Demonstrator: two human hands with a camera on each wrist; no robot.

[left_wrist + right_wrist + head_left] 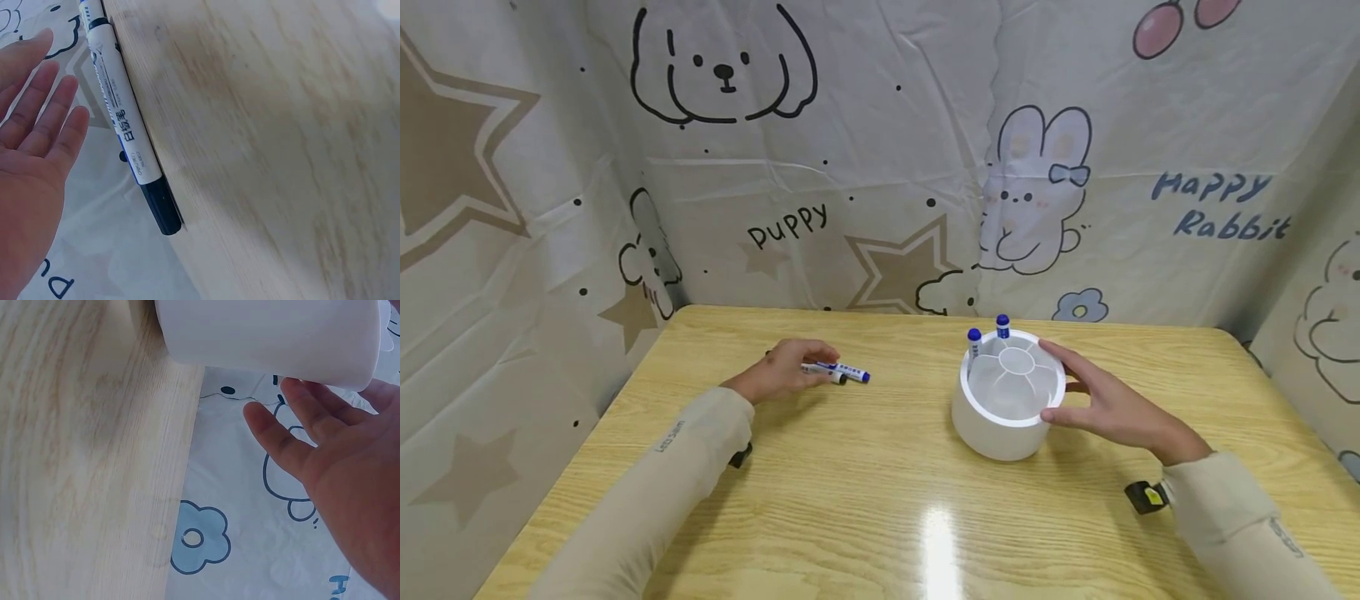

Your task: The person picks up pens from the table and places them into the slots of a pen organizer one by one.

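Two white markers lie together on the table at left: a blue-capped marker point(855, 374) and a black-capped marker point(838, 378). My left hand point(786, 367) hovers over them. In the left wrist view its fingers point(44, 119) are extended, apart from the black-capped marker point(128, 112). A round white pen holder point(1000, 437) with divided compartments stands right of centre. Two blue-capped markers point(974, 342) stand upright in its back-left compartments. My right hand point(1116, 410) grips the holder's right side, thumb and index finger at the rim. The right wrist view shows its fingers beside the holder's wall point(269, 337).
The wooden table point(850, 500) ends at a cloth backdrop point(887, 150) with cartoon prints behind and at both sides. Small dark wrist cameras hang below both sleeves, the right one point(1147, 497) close to the tabletop.
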